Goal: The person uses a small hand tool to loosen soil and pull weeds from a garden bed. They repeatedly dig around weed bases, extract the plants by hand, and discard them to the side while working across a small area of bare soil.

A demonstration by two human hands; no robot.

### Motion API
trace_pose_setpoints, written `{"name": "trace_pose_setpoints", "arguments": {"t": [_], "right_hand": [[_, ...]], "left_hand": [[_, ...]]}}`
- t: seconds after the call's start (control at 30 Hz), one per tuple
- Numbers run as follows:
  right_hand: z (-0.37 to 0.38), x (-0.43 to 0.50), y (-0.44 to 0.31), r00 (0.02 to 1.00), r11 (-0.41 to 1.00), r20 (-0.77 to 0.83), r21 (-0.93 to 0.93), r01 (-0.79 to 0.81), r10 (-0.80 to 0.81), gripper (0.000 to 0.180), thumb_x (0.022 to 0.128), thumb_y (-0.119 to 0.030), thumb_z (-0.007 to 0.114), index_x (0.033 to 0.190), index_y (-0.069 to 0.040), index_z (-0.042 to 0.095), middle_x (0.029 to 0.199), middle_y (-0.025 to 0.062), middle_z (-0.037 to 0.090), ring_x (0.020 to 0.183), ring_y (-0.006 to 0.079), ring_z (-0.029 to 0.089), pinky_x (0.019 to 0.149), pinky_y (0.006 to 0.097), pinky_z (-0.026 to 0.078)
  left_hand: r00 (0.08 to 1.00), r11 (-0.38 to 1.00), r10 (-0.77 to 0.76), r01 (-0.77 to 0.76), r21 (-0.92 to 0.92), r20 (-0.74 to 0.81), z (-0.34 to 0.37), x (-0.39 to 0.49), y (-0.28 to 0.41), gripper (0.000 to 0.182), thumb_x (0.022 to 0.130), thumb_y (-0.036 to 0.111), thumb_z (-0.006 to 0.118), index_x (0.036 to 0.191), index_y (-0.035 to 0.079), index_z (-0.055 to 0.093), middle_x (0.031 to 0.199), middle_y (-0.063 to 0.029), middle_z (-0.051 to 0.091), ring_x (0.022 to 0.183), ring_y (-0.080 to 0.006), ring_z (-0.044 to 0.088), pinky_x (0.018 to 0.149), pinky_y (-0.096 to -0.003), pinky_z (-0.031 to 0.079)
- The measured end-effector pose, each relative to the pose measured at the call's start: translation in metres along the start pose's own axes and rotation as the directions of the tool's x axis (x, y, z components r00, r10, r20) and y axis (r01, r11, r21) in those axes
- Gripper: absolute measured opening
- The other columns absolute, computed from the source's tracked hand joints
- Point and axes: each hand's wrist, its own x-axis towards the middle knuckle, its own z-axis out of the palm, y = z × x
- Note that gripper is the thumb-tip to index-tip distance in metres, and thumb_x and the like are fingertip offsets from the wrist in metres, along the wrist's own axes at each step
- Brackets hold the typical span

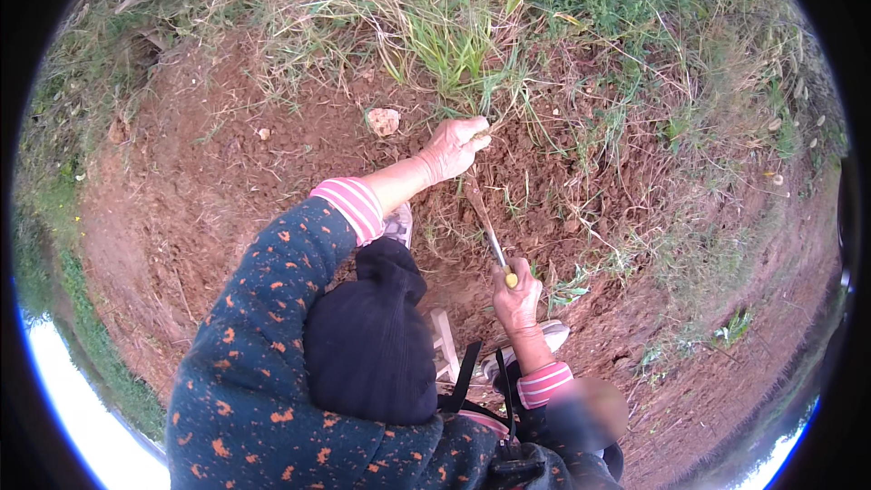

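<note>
My left hand (457,148) is shut on a small tuft of dry grass stems (500,125) at the edge of the weeds. In my right hand (517,296) is a narrow hand digging tool (496,246), gripped by its yellow handle (511,280). Its metal shaft points away from me, and the soil-covered blade (476,199) reaches to the ground just below my left hand. Loosened reddish-brown soil (537,180) lies around the blade. My fingers partly hide the grass stems and most of the handle.
A pale stone (383,122) lies left of my left hand, with a smaller one (264,133) farther left. Green grass (449,47) grows thickly ahead. My shoes (556,334) are on the soil, and a pale wooden frame (446,344) stands between my legs.
</note>
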Motion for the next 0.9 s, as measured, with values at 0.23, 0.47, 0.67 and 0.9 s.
{"name": "trace_pose_setpoints", "arguments": {"t": [0.23, 0.47, 0.67, 0.9], "right_hand": [[0.003, 0.009, 0.007, 0.995, 0.996, -0.007, 0.004, 0.095, -0.095, 0.018, 0.082, -0.017, 0.059, 0.091, -0.003, 0.054, 0.076, 0.0192, 0.061, 0.065, 0.0373, 0.061, 0.060, 0.0448, 0.048], [0.032, 0.139, -0.182, 0.951, 0.947, 0.007, -0.079, 0.310, -0.311, 0.013, 0.079, -0.011, 0.054, 0.086, -0.001, 0.050, 0.072, 0.0239, 0.061, 0.072, 0.0413, 0.061, 0.066, 0.0483, 0.048], [-0.003, 0.070, -0.111, 0.994, 0.987, 0.058, -0.125, 0.096, -0.090, 0.015, 0.084, -0.016, 0.057, 0.085, -0.003, 0.050, 0.065, 0.0198, 0.059, 0.061, 0.0373, 0.062, 0.056, 0.0447, 0.049], [-0.044, 0.064, -0.086, 0.991, 0.920, -0.081, -0.387, 0.070, -0.110, 0.015, 0.081, -0.014, 0.055, 0.088, -0.004, 0.045, 0.074, 0.0187, 0.059, 0.064, 0.0353, 0.062, 0.058, 0.0438, 0.051]], "left_hand": [[0.820, 0.359, -0.558, 0.100, -0.928, -0.128, -0.106, 0.005, 0.040, 0.011, 0.093, 0.015, 0.050, 0.082, 0.013, 0.049, 0.056, 0.0050, 0.039, 0.039, -0.0065, 0.031, 0.039, -0.0219, 0.026], [0.939, 0.293, -0.339, 0.040, -0.955, -0.065, -0.127, -0.009, 0.080, 0.016, 0.094, 0.015, 0.046, 0.080, 0.010, 0.048, 0.051, 0.0058, 0.032, 0.039, -0.0075, 0.028, 0.040, -0.0245, 0.025], [0.420, 0.860, -0.451, -0.031, -0.509, -0.787, -0.168, -0.017, 0.079, 0.005, 0.088, 0.010, 0.058, 0.092, 0.007, 0.057, 0.069, 0.0055, 0.051, 0.053, -0.0016, 0.041, 0.043, -0.0180, 0.031], [0.833, 0.798, -0.414, 0.140, -0.586, -0.366, -0.068, -0.032, 0.035, 0.031, 0.072, -0.003, 0.068, 0.102, -0.003, 0.058, 0.084, -0.0011, 0.062, 0.073, -0.0062, 0.054, 0.065, -0.0219, 0.046]]}}
